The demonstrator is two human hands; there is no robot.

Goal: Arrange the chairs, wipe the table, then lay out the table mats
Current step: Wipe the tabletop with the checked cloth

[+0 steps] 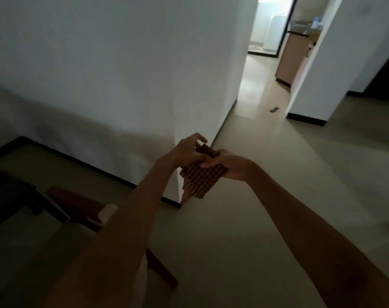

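Brown checked cloth (200, 178), crumpled and drooping, held mid-air at frame centre, right hand (230, 165) at its 3 o'clock gripping it, left hand (189, 151) at 11 o'clock pinching the top, wooden chair (78, 205) at 8 o'clock, pale tiled floor (244, 218) below

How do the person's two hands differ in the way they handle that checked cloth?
The right hand lies under the checked cloth and holds it with the thumb on top; the left hand works from above, fingers spread and curled at its upper edge. The right sits lower than the left. Both touch the cloth, held in the air.
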